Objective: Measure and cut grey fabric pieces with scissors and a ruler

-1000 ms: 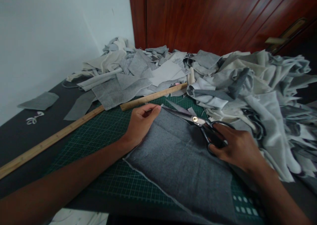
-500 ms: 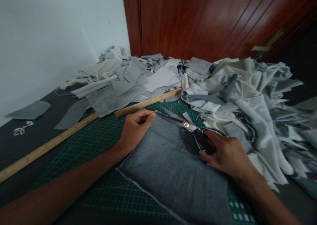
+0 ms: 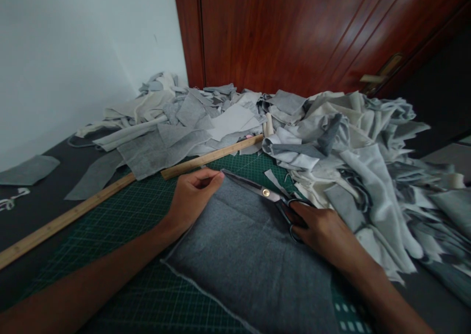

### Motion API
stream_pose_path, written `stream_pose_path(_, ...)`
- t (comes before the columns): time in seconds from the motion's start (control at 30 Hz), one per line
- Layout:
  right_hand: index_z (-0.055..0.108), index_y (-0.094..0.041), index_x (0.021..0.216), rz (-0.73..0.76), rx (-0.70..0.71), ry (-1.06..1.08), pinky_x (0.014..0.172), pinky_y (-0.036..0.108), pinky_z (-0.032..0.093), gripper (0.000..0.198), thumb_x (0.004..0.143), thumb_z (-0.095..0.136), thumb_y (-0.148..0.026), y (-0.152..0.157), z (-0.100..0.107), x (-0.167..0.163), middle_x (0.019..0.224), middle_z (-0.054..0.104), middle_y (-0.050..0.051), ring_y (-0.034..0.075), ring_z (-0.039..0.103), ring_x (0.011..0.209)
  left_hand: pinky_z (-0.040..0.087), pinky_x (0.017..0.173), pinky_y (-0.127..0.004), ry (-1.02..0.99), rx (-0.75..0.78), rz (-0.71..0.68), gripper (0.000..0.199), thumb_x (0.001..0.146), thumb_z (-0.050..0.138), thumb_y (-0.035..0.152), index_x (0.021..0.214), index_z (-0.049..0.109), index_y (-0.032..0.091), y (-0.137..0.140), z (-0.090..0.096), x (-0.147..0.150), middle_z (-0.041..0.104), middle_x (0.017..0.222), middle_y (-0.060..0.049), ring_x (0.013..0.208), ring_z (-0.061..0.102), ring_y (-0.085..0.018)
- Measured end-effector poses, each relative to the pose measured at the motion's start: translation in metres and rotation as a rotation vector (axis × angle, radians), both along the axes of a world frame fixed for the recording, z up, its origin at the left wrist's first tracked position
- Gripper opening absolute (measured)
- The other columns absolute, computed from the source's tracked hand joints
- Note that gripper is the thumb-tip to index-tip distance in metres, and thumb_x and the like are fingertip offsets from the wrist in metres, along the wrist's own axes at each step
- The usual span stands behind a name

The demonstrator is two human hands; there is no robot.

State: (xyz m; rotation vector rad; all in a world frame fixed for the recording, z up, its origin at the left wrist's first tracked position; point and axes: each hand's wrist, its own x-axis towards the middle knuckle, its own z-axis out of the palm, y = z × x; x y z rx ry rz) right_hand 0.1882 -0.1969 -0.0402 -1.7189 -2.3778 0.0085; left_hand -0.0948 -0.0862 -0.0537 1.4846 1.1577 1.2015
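Observation:
A dark grey piece of fabric (image 3: 253, 245) lies over the green cutting mat (image 3: 140, 196), its pale rough edge running along the lower left. Pinched between the thumb and fingers of my left hand (image 3: 193, 192) is the fabric's far left corner. My right hand (image 3: 324, 231) has its fingers through the black handles of a pair of scissors (image 3: 253, 187). The blades are closed along the fabric's far edge, their tips beside my left fingertips. Just beyond them a thin grey offcut (image 3: 273, 179) rests on the mat.
Wooden rulers lie at the left (image 3: 73, 216) and across the mat's far side (image 3: 213, 156). Heaped grey and white fabric scraps (image 3: 184, 118) line the back, and a larger pile (image 3: 368, 167) stands at the right. Behind are a white wall (image 3: 91, 39) and a wooden door (image 3: 275, 35).
The scissors' blades have gone from apart to closed at the fabric's far edge. My left hand keeps its pinch on the corner. The whole view has shifted slightly.

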Motion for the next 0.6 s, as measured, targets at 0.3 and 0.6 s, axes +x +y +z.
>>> stream_pose_path(0.3,0.058,-0.021,0.082,-0.111,0.077,0.173,0.053,0.026,0.037,0.007,0.083,0.052,-0.016,0.0018,-0.0013,-0.0036,0.065,0.066,0.001,0.015,0.06,0.051,0.05,0.057,-0.024,-0.016,-0.036,-0.014,0.018,0.08,0.076,0.041,0.08,0.081,0.024,-0.0007,0.0023,0.0008,0.077,0.077,-0.002,0.065,0.066,-0.016)
stream_pose_path(0.6,0.052,-0.023,0.074,-0.119,0.006,0.165,0.053,0.026,0.033,0.008,0.08,0.056,-0.02,0.0016,0.0027,-0.0067,0.062,0.06,-0.002,0.013,0.053,0.051,0.05,0.058,-0.024,-0.03,-0.029,0.048,0.022,0.082,0.077,0.046,0.086,0.083,0.025,0.0025,-0.0048,-0.0007,0.079,0.081,-0.001,0.068,0.067,-0.017)
